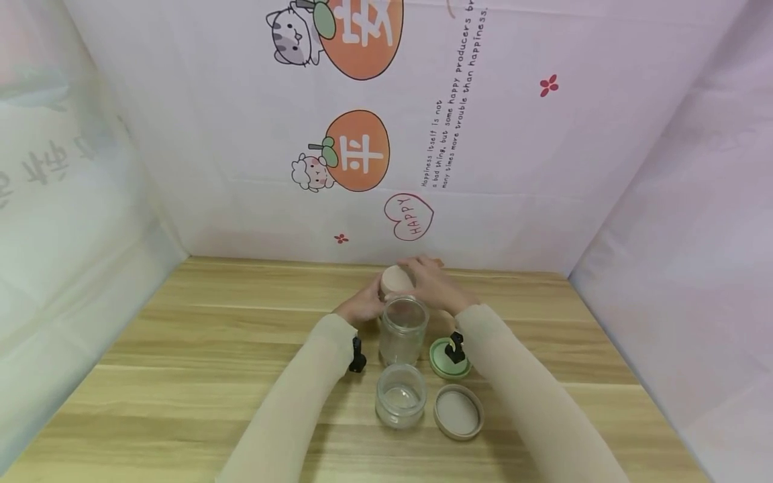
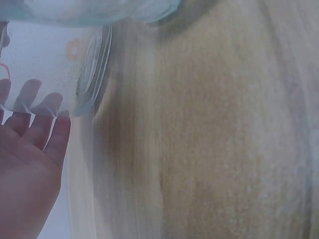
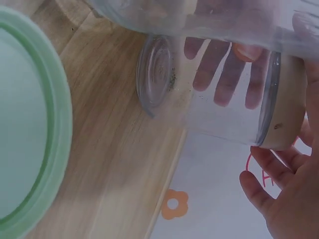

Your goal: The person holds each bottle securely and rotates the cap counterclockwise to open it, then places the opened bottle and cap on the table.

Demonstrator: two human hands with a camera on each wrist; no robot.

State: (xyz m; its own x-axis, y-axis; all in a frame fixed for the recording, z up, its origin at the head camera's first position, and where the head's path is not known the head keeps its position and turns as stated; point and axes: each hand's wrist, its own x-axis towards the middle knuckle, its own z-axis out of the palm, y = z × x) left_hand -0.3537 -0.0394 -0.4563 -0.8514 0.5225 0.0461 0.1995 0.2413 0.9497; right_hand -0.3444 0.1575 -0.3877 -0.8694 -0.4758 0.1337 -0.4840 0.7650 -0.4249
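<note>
At the back of the table stands a clear glass jar topped by a beige lid. My left hand holds the jar's side, its fingers visible through the glass in the right wrist view. My right hand grips the beige lid from the right, fingers spread around its rim. Just in front, an uncovered tall glass jar hides the lower part of the held jar in the head view. Nearest to me is a shorter, uncovered glass jar.
Right of the jars lie a green lid, partly under the right wrist, and another beige lid with its inside facing up. A white printed cloth hangs behind the wooden table.
</note>
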